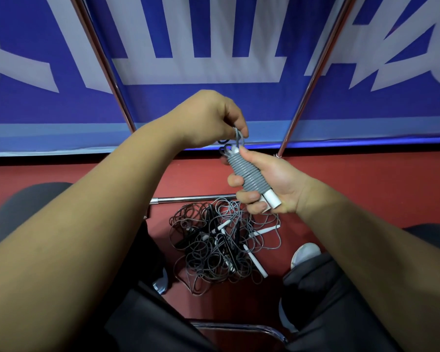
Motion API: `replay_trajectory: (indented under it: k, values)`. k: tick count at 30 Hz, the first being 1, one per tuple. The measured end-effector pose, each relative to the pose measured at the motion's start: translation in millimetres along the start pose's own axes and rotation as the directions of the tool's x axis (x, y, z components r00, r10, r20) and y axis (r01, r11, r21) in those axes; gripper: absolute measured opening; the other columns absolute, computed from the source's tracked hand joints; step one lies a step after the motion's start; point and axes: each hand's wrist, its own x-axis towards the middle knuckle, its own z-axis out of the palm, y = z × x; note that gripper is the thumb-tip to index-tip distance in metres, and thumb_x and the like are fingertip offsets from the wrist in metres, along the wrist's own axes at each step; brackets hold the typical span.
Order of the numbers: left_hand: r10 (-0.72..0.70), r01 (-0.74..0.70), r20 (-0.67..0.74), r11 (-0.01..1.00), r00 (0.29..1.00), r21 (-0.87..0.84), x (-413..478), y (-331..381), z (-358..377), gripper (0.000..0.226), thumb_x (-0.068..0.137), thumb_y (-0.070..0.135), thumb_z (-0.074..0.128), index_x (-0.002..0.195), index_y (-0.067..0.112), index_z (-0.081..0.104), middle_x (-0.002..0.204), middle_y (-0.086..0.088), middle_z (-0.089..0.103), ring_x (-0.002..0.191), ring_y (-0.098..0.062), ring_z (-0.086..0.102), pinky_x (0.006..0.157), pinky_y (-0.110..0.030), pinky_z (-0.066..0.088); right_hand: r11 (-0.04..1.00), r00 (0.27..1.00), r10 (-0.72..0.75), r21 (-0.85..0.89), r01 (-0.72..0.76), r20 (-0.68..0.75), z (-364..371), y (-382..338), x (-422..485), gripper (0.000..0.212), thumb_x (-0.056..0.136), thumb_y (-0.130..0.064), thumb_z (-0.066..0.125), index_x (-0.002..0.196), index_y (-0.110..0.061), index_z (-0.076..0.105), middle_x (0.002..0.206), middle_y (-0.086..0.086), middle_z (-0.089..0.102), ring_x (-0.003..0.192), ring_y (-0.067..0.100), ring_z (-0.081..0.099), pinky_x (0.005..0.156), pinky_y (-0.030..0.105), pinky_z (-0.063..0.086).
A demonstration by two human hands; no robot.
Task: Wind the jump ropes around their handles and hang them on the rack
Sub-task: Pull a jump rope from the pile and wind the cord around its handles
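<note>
Jump rope [245, 174], grey cord coiled tight round white handles: right hand [269, 184] grips it, left hand [214, 118] pinches loose end.

Grey cord [243, 174] coils in tight rings around white handles [271, 200] inside the right hand [267, 184]. Below that hand lies a grey-and-black tangle of ropes [221, 243] on a red floor [366, 189]. Beyond both hands hangs a blue banner [188, 102] with pale lettering.

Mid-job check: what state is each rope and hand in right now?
Grey rope: wound tightly around its white handles, end loop free.
Left hand: pinches the end loop.
Right hand: grips the white handles.
Floor pile: ropes tangled, unwound.
</note>
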Motion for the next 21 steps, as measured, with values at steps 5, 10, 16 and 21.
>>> replay_trajectory:
  k: [5, 10, 16, 21]
  values:
    - [0.006, -0.006, -0.013, 1.000, 1.000, -0.006, -1, 2, -2, 0.018, 0.089, 0.022, 0.083, 0.104, 0.030, 0.084, 0.094, 0.013, 0.073, 0.080, -0.001, 0.068, 0.076, -0.016, 0.053, 0.982, 0.984, -0.131, 0.124, 0.145, -0.118, 1, -6, -1, 0.029, 0.110, -0.048, 0.039, 0.114, -0.023, 0.053, 0.089, 0.005, 0.052, 0.062, 0.020, 0.046, 0.052, 0.028, 0.040]
    - [0.013, -0.012, 0.070, 1.000, 0.997, -0.020, -7, 1, 1, 0.024, 0.087, 0.033, 0.086, 0.110, 0.036, 0.081, 0.092, 0.030, 0.069, 0.080, 0.003, 0.060, 0.070, -0.010, 0.042, 0.974, 0.958, -0.127, 0.152, 0.170, -0.259, -3, -11, -2, 0.054, 0.105, -0.069, 0.034, 0.108, -0.024, 0.063, 0.082, 0.006, 0.051, 0.059, 0.020, 0.041, 0.057, 0.030, 0.034]
    - [-0.122, 0.164, 0.138, 0.923, 0.983, -0.348, -14, 0, 12, 0.017, 0.097, 0.021, 0.077, 0.112, 0.025, 0.083, 0.097, 0.007, 0.080, 0.089, -0.008, 0.074, 0.083, -0.023, 0.061, 0.974, 0.910, -0.173, 0.071, 0.215, -0.378, -2, -8, 5, 0.047, 0.100, -0.076, 0.045, 0.108, -0.033, 0.061, 0.072, 0.001, 0.044, 0.047, 0.019, 0.038, 0.054, 0.031, 0.042]
    - [-0.322, 0.261, 0.018, 0.734, 0.947, -0.627, -7, -10, 21, 0.012, 0.091, 0.000, 0.077, 0.102, 0.004, 0.077, 0.087, -0.011, 0.072, 0.082, -0.017, 0.074, 0.090, -0.033, 0.063, 0.973, 0.897, -0.204, 0.016, 0.228, -0.392, -2, -9, 3, 0.042, 0.105, -0.060, 0.043, 0.112, -0.021, 0.057, 0.070, 0.006, 0.044, 0.045, 0.021, 0.040, 0.053, 0.032, 0.043]
